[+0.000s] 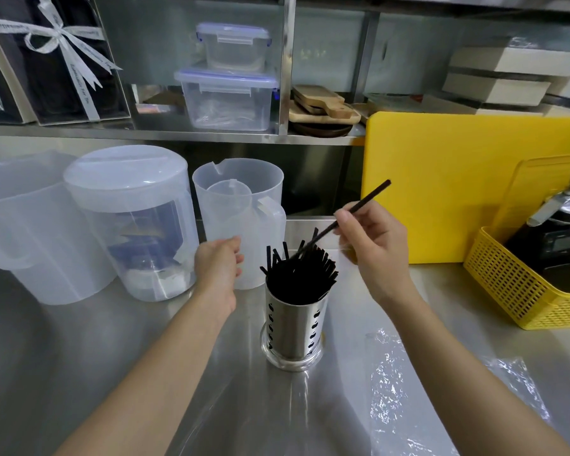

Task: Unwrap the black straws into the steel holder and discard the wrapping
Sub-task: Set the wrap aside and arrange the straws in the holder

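Observation:
A perforated steel holder (293, 327) stands upright in the middle of the steel counter, packed with several black straws (298, 274). My right hand (374, 255) pinches one black straw (364, 204) tilted over the holder, its lower end among the others. My left hand (218, 268) hovers just left of the holder's top, fingers loosely curled, holding nothing that I can see. Clear plastic wrapping (392, 386) lies flat on the counter at the lower right, partly under my right forearm.
Three translucent plastic jugs (129, 222) stand at the left and behind the holder. A yellow cutting board (458, 179) leans at the back right. A yellow basket (520, 287) with dark items sits at the right edge. Shelves with boxes run above.

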Tool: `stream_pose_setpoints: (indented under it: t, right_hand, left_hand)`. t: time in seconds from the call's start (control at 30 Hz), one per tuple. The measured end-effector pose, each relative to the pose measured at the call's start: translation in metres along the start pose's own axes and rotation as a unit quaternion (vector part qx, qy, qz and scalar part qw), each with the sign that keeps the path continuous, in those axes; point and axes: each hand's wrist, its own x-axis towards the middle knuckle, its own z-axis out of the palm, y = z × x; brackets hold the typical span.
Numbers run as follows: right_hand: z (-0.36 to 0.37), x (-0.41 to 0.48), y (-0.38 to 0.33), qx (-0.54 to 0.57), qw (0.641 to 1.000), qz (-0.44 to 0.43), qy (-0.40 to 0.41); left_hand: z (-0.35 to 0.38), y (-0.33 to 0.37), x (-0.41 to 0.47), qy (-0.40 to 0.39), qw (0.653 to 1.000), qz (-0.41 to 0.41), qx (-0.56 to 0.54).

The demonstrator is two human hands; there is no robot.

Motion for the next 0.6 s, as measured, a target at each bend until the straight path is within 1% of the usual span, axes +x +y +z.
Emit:
stream_pose_setpoints:
  t: [0.07,0.13,0.2,0.27,0.37,0.43,0.5,0.57,0.6]
  right_hand:
    - [-0.003,-0.002,0.009,-0.079,0.997,0.008,-0.013]
    - [-0.001,-0.006,0.023,-0.166,0.983,0.033,-0.064]
    - [0.003,-0.012,0.039,-0.263,0.954,0.072,-0.126]
    - [0.007,-0.014,0.048,-0.341,0.92,0.102,-0.167]
    - [0.009,-0.009,0.044,-0.396,0.891,0.1,-0.199]
    - [0.006,-0.008,0.037,-0.392,0.891,0.096,-0.207]
    - [0.0,-0.008,0.032,-0.351,0.915,0.098,-0.171]
    - [-0.009,-0.009,0.029,-0.284,0.945,0.11,-0.123]
    - [-0.015,-0.011,0.029,-0.259,0.953,0.116,-0.111]
  left_hand:
    - [-0.003,-0.004,-0.003,-0.015,0.996,0.07,0.053]
    - [-0.003,-0.009,-0.008,-0.045,0.984,0.133,0.108]
    - [-0.001,-0.015,-0.014,-0.072,0.964,0.192,0.171]
    - [0.0,-0.018,-0.02,-0.089,0.941,0.24,0.222]
    - [-0.002,-0.02,-0.024,-0.09,0.909,0.303,0.273]
    - [-0.004,-0.018,-0.027,-0.085,0.887,0.339,0.301]
    - [-0.005,-0.016,-0.034,-0.084,0.87,0.371,0.312]
    - [-0.003,-0.012,-0.047,-0.09,0.853,0.404,0.319]
    - [-0.002,-0.011,-0.054,-0.094,0.843,0.419,0.323]
